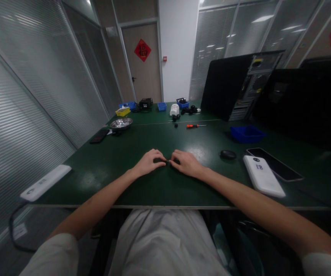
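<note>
My left hand (149, 162) rests low over the green table, thumb and fingertips closed around a small dark piece (162, 162). Its kind is too small to make out. Close beside it, my right hand (186, 164) is closed in a pinch, the fingertips almost meeting those of the left. A tiny pale bit shows between the two hands; whatever the right fingers hold is mostly hidden. Beyond the hands lie an orange-handled screwdriver (192, 126) and a small black round part (176, 125).
On the right are a computer mouse (228, 154), a white power bank (263, 175), a phone (280, 165), a blue tray (247, 134) and a computer case (228, 84). A metal bowl (121, 123) and a dark phone (99, 136) lie left. Another white device (46, 183) sits at the left edge.
</note>
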Motion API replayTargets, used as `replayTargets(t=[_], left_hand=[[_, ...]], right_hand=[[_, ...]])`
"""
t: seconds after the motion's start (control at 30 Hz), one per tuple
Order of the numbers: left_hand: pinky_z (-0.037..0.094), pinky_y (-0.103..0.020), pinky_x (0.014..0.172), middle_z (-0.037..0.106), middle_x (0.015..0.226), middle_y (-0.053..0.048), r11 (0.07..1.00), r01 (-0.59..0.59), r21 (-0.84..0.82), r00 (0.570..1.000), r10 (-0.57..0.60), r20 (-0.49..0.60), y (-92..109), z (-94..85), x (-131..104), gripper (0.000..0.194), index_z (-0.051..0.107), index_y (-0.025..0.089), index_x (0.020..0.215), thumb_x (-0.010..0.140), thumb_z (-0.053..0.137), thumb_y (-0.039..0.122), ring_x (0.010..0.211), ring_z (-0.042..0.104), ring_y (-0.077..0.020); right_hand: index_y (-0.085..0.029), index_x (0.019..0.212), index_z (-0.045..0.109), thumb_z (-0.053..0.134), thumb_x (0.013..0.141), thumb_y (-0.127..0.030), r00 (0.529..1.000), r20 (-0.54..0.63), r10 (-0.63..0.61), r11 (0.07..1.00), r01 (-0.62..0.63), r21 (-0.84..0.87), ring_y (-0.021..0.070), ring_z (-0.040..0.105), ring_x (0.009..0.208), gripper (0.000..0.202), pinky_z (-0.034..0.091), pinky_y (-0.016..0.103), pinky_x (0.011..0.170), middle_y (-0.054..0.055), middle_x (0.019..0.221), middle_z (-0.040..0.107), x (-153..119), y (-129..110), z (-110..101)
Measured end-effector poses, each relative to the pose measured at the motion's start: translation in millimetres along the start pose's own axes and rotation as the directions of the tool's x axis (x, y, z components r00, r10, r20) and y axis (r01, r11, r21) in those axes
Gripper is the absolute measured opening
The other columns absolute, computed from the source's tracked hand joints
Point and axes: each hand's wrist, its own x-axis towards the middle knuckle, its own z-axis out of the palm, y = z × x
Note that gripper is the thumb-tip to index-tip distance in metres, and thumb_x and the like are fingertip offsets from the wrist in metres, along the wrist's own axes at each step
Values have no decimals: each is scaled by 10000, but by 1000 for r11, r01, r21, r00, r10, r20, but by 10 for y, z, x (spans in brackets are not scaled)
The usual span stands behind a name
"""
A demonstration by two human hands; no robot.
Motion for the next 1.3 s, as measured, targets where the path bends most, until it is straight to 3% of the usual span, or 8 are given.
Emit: replayTargets(t=[0.3, 0.4, 0.5, 0.6, 0.7, 0.83, 1.03, 1.3], left_hand=[[468, -365, 1002, 715, 1167, -76, 997, 1, 75, 998, -6, 68, -92, -73, -52, 276, 735, 230, 1210, 988, 606, 329, 1102, 634, -224], [498, -342, 968, 707, 1197, -70, 995, 76, 66, 994, -81, 67, -254, -293, -152, 290, 727, 229, 1225, 987, 597, 333, 1089, 651, -213], [519, -343, 944, 705, 1220, -73, 963, 253, 98, 967, -250, -39, -602, -677, -365, 326, 730, 220, 1227, 947, 636, 357, 1081, 662, -229], [509, -360, 970, 736, 1163, -83, 848, 500, 176, 855, -450, -260, -1042, -1165, -707, 340, 756, 195, 1167, 873, 708, 359, 1068, 670, -262], [507, -321, 942, 760, 1083, -86, 647, 723, 241, 676, -591, -440, -1402, -1623, -1123, 289, 771, 162, 1117, 867, 710, 293, 976, 692, -247], [478, -316, 955, 762, 1002, -75, 493, 815, 306, 574, -608, -548, -1620, -1970, -1550, 249, 762, 90, 1082, 868, 712, 208, 975, 673, -227], [461, -251, 860, 726, 809, -3, 443, 846, 298, 525, -595, -609, -1709, -2009, -1657, 194, 760, 88, 1039, 870, 718, 172, 843, 637, -165], [413, -242, 880, 726, 999, -70, 418, 842, 342, 536, -567, -626, -1793, -2000, -1700, 266, 746, 45, 1117, 895, 695, 183, 943, 598, -180]], right_hand=[[-207, 980, 628, 510, 1020, -329, 995, -17, 98, 995, -98, -11, 155, 586, 781, 174, 337, 277, 638, 47, 983, 653, 14, 22, -34], [-205, 984, 628, 521, 1011, -311, 994, -3, 113, 994, -113, 6, 155, 591, 771, 153, 352, 274, 640, 49, 977, 665, 15, 36, -39], [-206, 981, 631, 540, 1000, -314, 992, 15, 122, 992, -122, 10, 159, 597, 765, 142, 355, 270, 634, 47, 957, 680, 15, 43, -32], [-207, 979, 635, 552, 997, -332, 992, 17, 124, 992, -123, -12, 163, 607, 770, 150, 357, 268, 636, 49, 957, 693, 13, 38, -18], [-208, 974, 634, 548, 1000, -342, 992, 12, 127, 992, -127, -29, 166, 620, 791, 162, 365, 266, 654, 47, 956, 701, 11, 29, -5], [-212, 973, 631, 537, 1004, -342, 991, 10, 132, 991, -131, -31, 167, 628, 806, 163, 376, 268, 677, 39, 953, 705, 12, 23, -4], [-211, 979, 632, 535, 1007, -353, 989, 31, 146, 989, -145, -29, 168, 627, 796, 174, 376, 270, 660, 48, 972, 708, 17, 17, -29], [-212, 960, 635, 517, 1017, -385, 988, 34, 150, 988, -149, -38, 171, 623, 773, 217, 356, 270, 637, 46, 930, 710, 28, 43, -11]])
